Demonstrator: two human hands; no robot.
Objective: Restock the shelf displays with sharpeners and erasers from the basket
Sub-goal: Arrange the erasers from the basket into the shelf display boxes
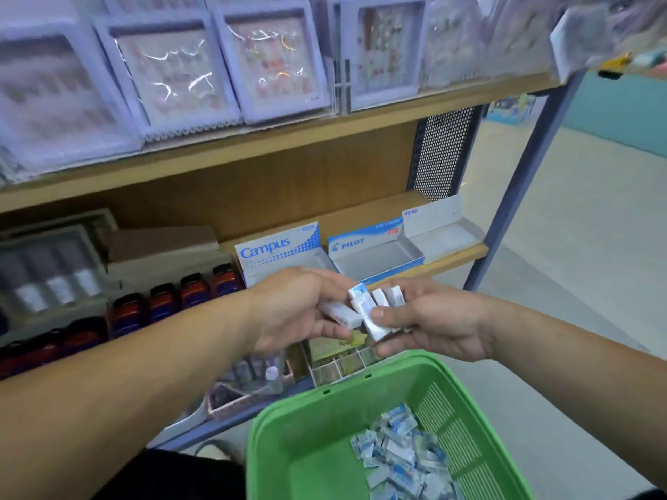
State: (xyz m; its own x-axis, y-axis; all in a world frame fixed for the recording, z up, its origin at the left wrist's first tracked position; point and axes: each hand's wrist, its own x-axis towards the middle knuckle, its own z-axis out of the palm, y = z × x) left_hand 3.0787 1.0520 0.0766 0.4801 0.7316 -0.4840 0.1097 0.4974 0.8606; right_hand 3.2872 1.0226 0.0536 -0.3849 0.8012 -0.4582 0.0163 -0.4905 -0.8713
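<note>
My left hand (296,312) grips one white eraser (341,313) in front of the shelf. Right beside it, my right hand (433,321) holds a bunch of several wrapped white-and-blue erasers (373,312), thumb pressed on the front one. Both hands meet above the far rim of a green basket (288,438), which holds a pile of several more wrapped erasers (400,460). Behind the hands on the middle shelf stand open display boxes: a Campus box (278,247), a Pilot box (375,252) that looks empty, and a white box (442,225).
Red-capped bottles (162,304) line the shelf at left. Framed sticker packs (173,77) fill the upper shelf. Small divided trays (339,366) sit on the lower shelf behind the basket. A grey shelf post (519,185) stands at right, with open floor beyond.
</note>
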